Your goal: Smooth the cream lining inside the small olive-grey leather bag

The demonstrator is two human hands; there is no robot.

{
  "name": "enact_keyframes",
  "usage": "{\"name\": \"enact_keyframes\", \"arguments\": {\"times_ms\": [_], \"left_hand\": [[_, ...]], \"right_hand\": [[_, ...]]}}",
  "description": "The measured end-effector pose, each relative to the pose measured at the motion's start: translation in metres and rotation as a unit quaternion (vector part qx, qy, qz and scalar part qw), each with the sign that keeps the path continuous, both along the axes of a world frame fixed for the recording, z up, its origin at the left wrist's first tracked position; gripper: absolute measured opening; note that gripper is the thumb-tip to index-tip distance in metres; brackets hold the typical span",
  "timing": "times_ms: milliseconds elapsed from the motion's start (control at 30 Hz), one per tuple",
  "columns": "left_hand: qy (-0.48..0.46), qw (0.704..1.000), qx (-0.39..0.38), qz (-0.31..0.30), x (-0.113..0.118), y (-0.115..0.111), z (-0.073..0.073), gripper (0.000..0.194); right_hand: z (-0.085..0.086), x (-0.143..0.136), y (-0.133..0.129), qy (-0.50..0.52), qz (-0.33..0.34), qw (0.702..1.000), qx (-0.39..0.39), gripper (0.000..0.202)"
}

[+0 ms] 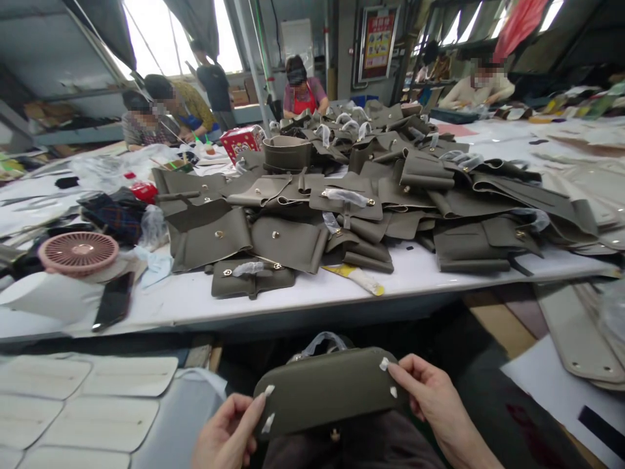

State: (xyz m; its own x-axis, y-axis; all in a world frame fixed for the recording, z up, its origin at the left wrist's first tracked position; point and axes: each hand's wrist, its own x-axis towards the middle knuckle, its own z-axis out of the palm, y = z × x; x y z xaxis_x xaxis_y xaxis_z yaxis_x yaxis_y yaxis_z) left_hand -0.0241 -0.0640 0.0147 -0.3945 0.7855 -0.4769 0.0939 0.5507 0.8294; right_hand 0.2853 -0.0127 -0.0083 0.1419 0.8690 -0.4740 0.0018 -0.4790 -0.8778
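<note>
An olive-grey leather piece (327, 391) with rounded corners is held up low in the middle of the head view, over the person's lap. Small white tabs show near both of its ends. My left hand (232, 430) pinches its left end between thumb and fingers. At its right end, my right hand (432, 397) grips the edge, the thumb beside the upper white tab. Behind the piece a plastic-wrapped handle (325, 340) sticks up. A metal fitting (334, 434) shows just under its lower edge.
Many olive leather bag parts (288, 241) are heaped on the white table (185, 303). A pink fan (78, 253) and a phone (113, 301) lie at left. Cream panels (107, 413) are at lower left, grey panels (581, 332) at right. Several people (305, 94) are at the back.
</note>
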Motion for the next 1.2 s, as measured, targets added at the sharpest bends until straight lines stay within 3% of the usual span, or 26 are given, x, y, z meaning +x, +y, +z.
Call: {"name": "enact_keyframes", "arguments": {"times_ms": [167, 467, 767, 1000, 1200], "left_hand": [[-0.034, 0.999, 0.008, -0.001, -0.002, 0.008, -0.009, 0.052], [-0.102, 0.994, -0.012, 0.034, -0.005, 0.007, -0.017, 0.051], [-0.089, 0.995, -0.008, 0.033, -0.007, 0.009, -0.022, 0.051], [-0.085, 0.995, 0.011, 0.056, -0.007, 0.006, -0.028, 0.054], [-0.088, 0.995, -0.013, 0.050, -0.007, 0.009, -0.028, 0.054]], "right_hand": [[0.004, -0.005, 0.007, 0.017, -0.021, 0.999, -0.045, 0.058], [-0.017, 0.003, 0.004, 0.005, 0.023, 0.999, -0.046, 0.056], [-0.025, 0.006, 0.004, 0.037, 0.022, 0.996, -0.079, 0.055], [-0.021, 0.003, 0.002, 0.046, -0.021, 0.996, -0.075, 0.055], [-0.027, 0.003, 0.006, 0.055, 0.015, 0.995, -0.083, 0.053]]}}
